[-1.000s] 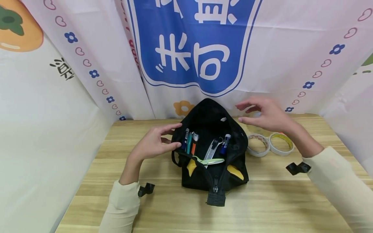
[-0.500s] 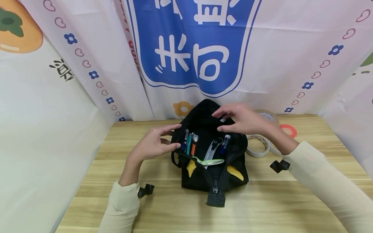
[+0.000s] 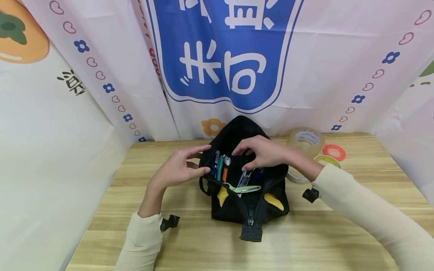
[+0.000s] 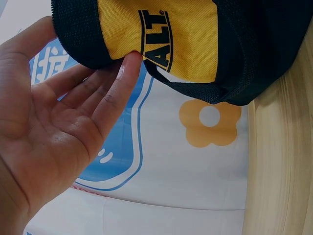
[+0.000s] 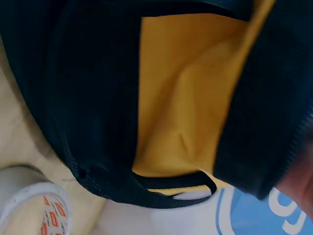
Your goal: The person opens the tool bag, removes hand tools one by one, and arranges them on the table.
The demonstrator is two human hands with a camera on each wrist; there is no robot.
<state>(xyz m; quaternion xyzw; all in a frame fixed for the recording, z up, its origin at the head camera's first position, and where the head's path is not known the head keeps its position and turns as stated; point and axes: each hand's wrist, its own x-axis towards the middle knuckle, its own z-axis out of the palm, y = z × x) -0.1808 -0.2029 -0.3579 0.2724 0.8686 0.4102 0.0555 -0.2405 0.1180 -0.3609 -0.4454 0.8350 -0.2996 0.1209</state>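
Note:
A black-and-yellow tool bag (image 3: 225, 211) stands unzipped on the table. My left hand (image 3: 181, 167) holds its left rim, with the side wall between thumb and fingers; in the left wrist view those fingers (image 4: 117, 90) lie against the yellow panel (image 4: 186, 44). My right hand (image 3: 262, 152) hovers over the bag's mouth, thumb and fingers apart and nothing seen between them. Below it lie a utility knife (image 3: 245, 178), partly covered, and a blue tube (image 3: 259, 174). Green-handled scissors (image 3: 250, 189) rest in front. A blue marker (image 3: 215, 164), a teal pen (image 3: 220, 166) and an orange-and-grey tool (image 3: 225, 173) stand at the left.
Right of the bag are a clear tape roll (image 3: 313, 150), a red tape roll (image 3: 343, 153), a yellow-cored roll (image 3: 330, 158) and a white roll (image 3: 298, 179) partly under my right forearm. A printed cloth (image 3: 315, 75) hangs directly behind the bag.
My right hand has moved left and down from beside the tape rolls to over the bag's opening. The left hand and the bag have stayed in place.

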